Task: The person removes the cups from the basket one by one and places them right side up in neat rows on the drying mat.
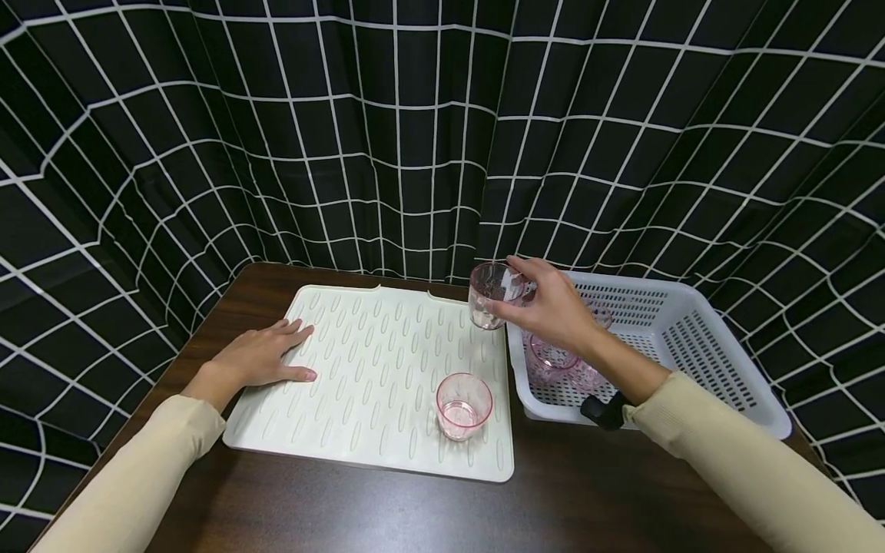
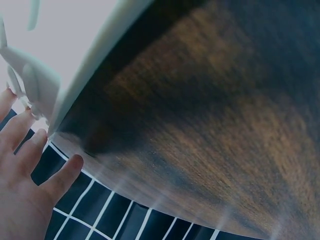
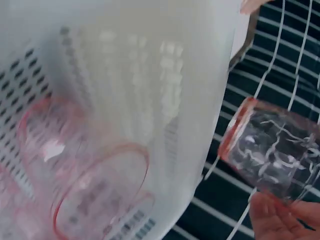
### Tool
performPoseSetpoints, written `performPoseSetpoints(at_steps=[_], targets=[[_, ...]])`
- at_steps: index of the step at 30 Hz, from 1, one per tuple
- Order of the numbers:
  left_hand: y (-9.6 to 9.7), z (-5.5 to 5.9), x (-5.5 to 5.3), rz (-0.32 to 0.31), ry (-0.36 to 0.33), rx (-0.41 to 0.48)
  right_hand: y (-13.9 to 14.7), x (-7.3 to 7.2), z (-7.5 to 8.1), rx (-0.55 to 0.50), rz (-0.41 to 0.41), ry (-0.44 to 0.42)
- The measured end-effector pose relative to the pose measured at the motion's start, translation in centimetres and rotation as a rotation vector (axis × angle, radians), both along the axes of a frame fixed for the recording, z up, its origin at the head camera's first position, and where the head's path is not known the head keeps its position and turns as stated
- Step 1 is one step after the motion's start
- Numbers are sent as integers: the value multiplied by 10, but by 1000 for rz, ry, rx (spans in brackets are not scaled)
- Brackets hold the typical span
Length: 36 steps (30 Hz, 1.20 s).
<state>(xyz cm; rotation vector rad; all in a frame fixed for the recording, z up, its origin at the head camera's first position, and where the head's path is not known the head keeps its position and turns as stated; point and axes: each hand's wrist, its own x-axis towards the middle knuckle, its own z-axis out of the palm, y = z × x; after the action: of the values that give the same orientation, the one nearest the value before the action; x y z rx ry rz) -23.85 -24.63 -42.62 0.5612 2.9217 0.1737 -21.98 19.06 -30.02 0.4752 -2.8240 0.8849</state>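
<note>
In the head view my right hand (image 1: 546,303) holds a clear, pink-tinted glass (image 1: 489,296) between thumb and fingers, above the back right corner of the white draining mat (image 1: 346,415). The right wrist view shows the same held glass (image 3: 272,150) beside the basket wall. Another pink-rimmed glass (image 1: 463,407) stands upright on the mat's right part. My left hand (image 1: 266,353) rests with spread fingers on the mat's left edge; the left wrist view shows its fingers (image 2: 62,177) at that edge.
A light grey perforated basket (image 1: 698,322) stands to the right of the mat, with several pink glasses (image 3: 100,195) inside. Under both lies a dark wooden table (image 1: 332,499). A black curtain with a white grid (image 1: 429,138) hangs close behind.
</note>
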Motion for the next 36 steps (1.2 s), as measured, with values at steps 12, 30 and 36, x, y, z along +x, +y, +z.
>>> performPoseSetpoints(at_steps=[12,30,36], targets=[[-3,-3,0,-5,8,0,-39,3,-12,47,23,-48],[-4,-4,-1,-20,14,10,-69,-4,-31,210,-59,-221],[-3,-3,0,-21,7,11,-70,-5,-41,193,-99,-205]])
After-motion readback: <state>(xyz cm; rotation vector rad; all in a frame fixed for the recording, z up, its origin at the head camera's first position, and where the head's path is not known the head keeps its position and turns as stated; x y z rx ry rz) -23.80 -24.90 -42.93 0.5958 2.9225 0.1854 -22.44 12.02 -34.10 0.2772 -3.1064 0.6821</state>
